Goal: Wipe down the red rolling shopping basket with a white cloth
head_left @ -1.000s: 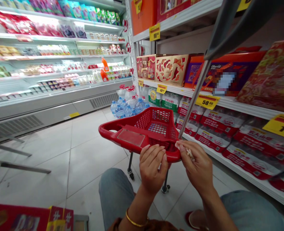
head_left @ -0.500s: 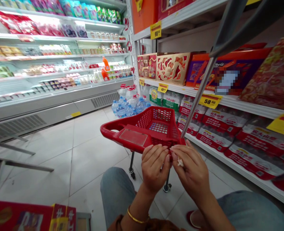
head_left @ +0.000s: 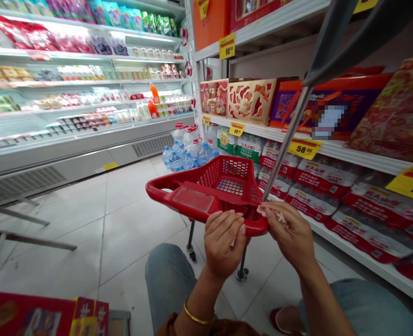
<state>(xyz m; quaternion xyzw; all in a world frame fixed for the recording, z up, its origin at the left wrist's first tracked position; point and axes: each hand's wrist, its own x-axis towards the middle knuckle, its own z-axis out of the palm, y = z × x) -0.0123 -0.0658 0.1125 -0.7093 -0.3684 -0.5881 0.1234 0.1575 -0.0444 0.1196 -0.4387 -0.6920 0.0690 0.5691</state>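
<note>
A red plastic shopping cart (head_left: 194, 200) stands in front of me, its handle bar towards me. My left hand (head_left: 224, 242) is closed over the near edge of the handle, with the fingers curled on top. At the handle's right end, my right hand (head_left: 290, 231) is closed on a small crumpled whitish cloth (head_left: 278, 217), perhaps a tissue, which touches the red plastic. The palm hides part of it. A metal pole (head_left: 286, 149) with a dark grey top rises just beyond the right end of the handle.
Shelves on the right hold gift boxes (head_left: 251, 101) above packs of bottled water (head_left: 327, 175). Large water bottles (head_left: 183, 156) stand on the floor beyond the cart. A refrigerated display (head_left: 87, 135) runs along the left. A red box (head_left: 27, 315) is at the lower left, near metal legs (head_left: 41, 239).
My right hand has moved right along the handle, away from my left hand, to its right end. More of the whitish cloth shows. My left hand has stayed in place.
</note>
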